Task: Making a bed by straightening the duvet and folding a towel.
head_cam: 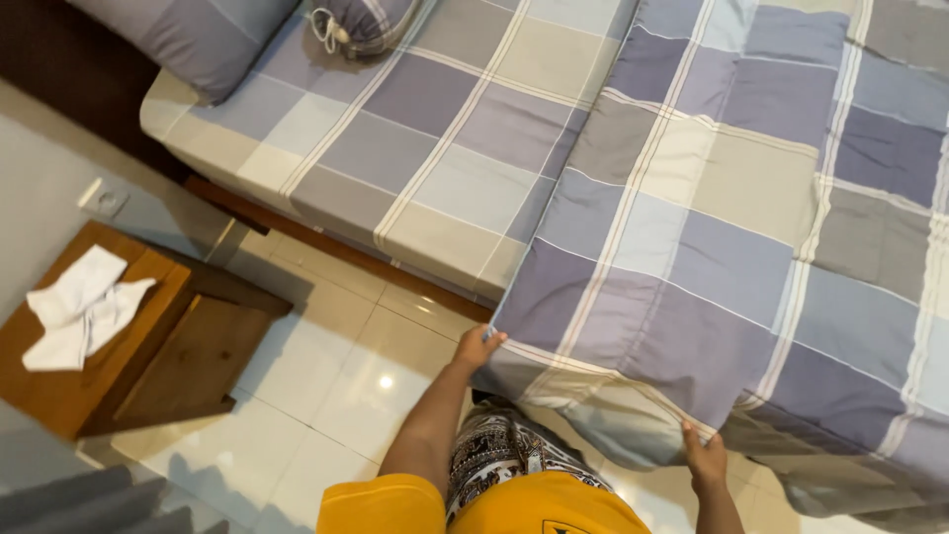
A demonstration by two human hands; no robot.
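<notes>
A checked blanket (712,227) in purple, grey and beige squares lies over the right part of the bed (395,148) and hangs off its near edge. My left hand (476,348) grips the blanket's lower left corner. My right hand (704,457) pinches its hanging hem further right. The bed's fitted sheet has the same checked pattern.
A pillow (193,35) and a rolled bundle (361,22) lie at the head of the bed. A wooden bedside table (138,346) with a crumpled white cloth (81,309) stands at the left on the glossy white tile floor (336,366). A wall socket (103,200) sits above it.
</notes>
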